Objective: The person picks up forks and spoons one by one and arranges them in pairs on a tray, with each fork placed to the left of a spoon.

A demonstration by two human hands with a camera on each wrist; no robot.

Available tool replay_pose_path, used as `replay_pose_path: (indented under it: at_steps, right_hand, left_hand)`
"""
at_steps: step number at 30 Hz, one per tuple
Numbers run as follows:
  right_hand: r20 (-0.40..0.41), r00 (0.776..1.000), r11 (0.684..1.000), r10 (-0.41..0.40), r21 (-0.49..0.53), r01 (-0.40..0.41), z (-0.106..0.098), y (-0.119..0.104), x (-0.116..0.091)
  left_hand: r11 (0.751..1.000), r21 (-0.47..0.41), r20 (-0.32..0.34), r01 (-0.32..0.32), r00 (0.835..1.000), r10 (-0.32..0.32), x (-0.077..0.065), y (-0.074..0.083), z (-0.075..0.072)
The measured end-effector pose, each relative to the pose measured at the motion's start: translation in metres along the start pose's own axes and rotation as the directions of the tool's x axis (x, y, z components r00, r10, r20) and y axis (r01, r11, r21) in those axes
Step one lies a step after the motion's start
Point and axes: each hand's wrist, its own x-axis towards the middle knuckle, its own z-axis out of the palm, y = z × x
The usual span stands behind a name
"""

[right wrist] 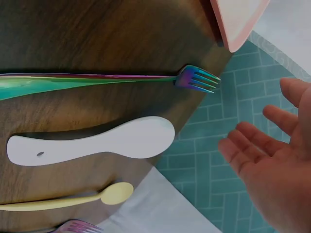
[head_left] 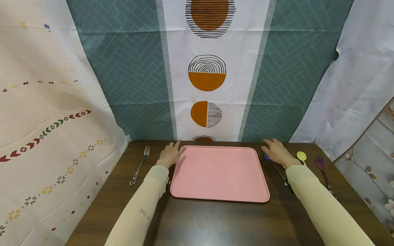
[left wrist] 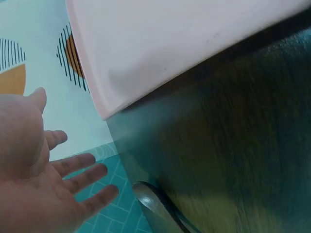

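Note:
A shallow pink tray point(head_left: 220, 174) lies on the dark wooden table. At its far left corner hovers my left hand point(head_left: 169, 155), fingers straight and spread, holding nothing. The left wrist view has a dark metal spoon point(left wrist: 149, 198) on the table near that hand. My right hand point(head_left: 277, 152) is stretched out beyond the tray's right side, its fingers extended and holding nothing. Beside it lies a rainbow-coloured fork point(head_left: 266, 157). A white rice paddle point(right wrist: 141, 138), mostly hidden by my right arm in the head view, shows fully in the right wrist view.
Left of the left arm lies a silver fork point(head_left: 141, 166). A yellow spoon point(head_left: 302, 156) and a purple fork point(head_left: 320, 164) lie on the right part of the table. Patterned cloth point(head_left: 135, 68) hangs behind the far table edge, with more cloth on both sides.

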Motion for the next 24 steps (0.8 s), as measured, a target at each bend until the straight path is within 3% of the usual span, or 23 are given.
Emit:
replay_pose_path:
  at_steps: [11, 24]
  right_hand:
    - [0.003, 1.000, 0.999, 0.022, -0.030, -0.022, 0.004, 0.006, -0.002]
    - [0.027, 0.999, 0.998, 0.019, -0.059, -0.018, 0.008, 0.018, -0.006]
  left_hand:
    - [0.996, -0.078, 0.028, 0.040, 0.999, -0.038, -0.010, 0.000, 0.001]
    - [0.994, -0.099, 0.082, 0.049, 0.996, -0.041, -0.011, -0.003, 0.004]
